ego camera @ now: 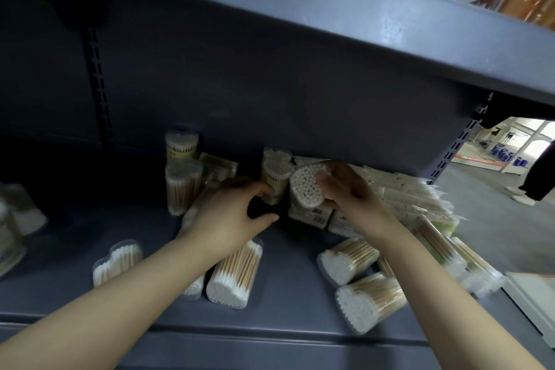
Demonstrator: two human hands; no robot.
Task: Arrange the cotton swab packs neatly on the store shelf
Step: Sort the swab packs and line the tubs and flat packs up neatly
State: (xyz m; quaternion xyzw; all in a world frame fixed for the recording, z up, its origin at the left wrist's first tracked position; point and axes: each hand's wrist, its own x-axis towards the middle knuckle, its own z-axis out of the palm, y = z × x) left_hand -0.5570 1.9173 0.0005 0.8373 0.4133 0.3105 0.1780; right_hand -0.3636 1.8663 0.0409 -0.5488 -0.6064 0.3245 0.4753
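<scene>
The right hand [345,189] is gripping a cotton swab pack [306,191], fingers curled round it, at the shelf [285,294] back. The left hand [231,213], fingers spread apart, is touching an upright pack [274,179], seemingly steadying it so the held pack can go beside it.

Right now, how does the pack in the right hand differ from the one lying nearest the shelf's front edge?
The held pack, gripped by the right hand, is lifted above the shelf near the back; the front pack lies untouched on its side. The held pack shows mainly white tips; the front pack also shows its wooden sticks. Both are clear packs of swabs.
</scene>
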